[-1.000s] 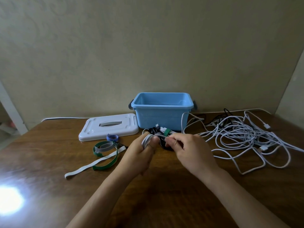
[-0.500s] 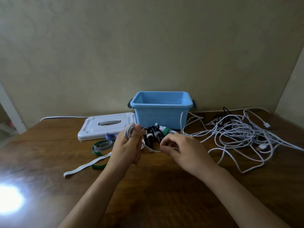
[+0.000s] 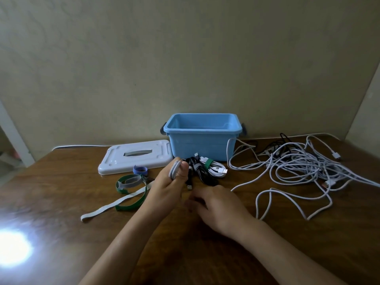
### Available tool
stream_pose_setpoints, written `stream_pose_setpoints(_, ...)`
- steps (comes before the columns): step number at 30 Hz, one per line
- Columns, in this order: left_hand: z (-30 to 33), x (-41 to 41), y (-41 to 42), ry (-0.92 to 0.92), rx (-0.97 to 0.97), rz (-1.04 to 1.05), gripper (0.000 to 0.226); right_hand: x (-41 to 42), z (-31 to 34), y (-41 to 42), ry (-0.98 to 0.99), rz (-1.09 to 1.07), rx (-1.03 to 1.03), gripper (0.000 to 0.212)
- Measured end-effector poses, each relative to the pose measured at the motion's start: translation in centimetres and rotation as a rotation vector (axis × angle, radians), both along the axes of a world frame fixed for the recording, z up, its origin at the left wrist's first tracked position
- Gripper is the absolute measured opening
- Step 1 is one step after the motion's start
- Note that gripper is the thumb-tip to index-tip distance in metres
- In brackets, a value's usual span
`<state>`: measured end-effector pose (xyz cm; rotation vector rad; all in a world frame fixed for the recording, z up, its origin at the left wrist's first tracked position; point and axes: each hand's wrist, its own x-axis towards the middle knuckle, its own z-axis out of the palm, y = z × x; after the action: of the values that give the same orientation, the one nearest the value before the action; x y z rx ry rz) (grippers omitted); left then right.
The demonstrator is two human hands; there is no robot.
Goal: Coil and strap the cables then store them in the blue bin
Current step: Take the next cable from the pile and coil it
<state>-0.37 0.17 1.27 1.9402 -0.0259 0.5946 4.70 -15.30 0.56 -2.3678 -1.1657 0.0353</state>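
My left hand [image 3: 164, 188] is raised just above the table and is shut on a small coil of white cable [image 3: 174, 170], pinched between thumb and fingers. To its right my right hand [image 3: 220, 206] rests low over the table with curled, blurred fingers; no cable shows in it. Behind the hands lie a black coil with a grey strap [image 3: 202, 172] and a white coil with a green strap [image 3: 214, 168]. The open blue bin [image 3: 202, 131] stands behind them against the wall. A big tangle of loose white cables [image 3: 304, 171] fills the right side.
The bin's white lid [image 3: 135, 156] lies flat to the left of the bin. Loose straps lie left of my left hand: a blue roll [image 3: 139, 170], green and grey loops [image 3: 129, 182] and a long grey strip [image 3: 111, 207]. Glare marks the table's near left.
My left hand lifted the small white coil up and to the left, away from the strapped coils. My right hand left the coil and dropped towards me, low over the table.
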Motion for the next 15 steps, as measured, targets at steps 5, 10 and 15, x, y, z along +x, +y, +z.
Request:
stream_pose_setpoints(5,0.6,-0.2,-0.8,0.004,-0.074,-0.052,0.041,-0.1,0.1,0.1,0.019,-0.037,-0.017,0.023)
stream_pose_setpoints(10,0.6,-0.3,-0.9,0.002,-0.260,-0.125,0.040,-0.1,0.2,0.2,0.020,-0.038,-0.056,0.033)
stream_pose_setpoints(15,1.0,-0.4,-0.3,0.055,-0.375,-0.124,0.041,0.2,0.4,-0.3,0.051,0.028,-0.125,0.032)
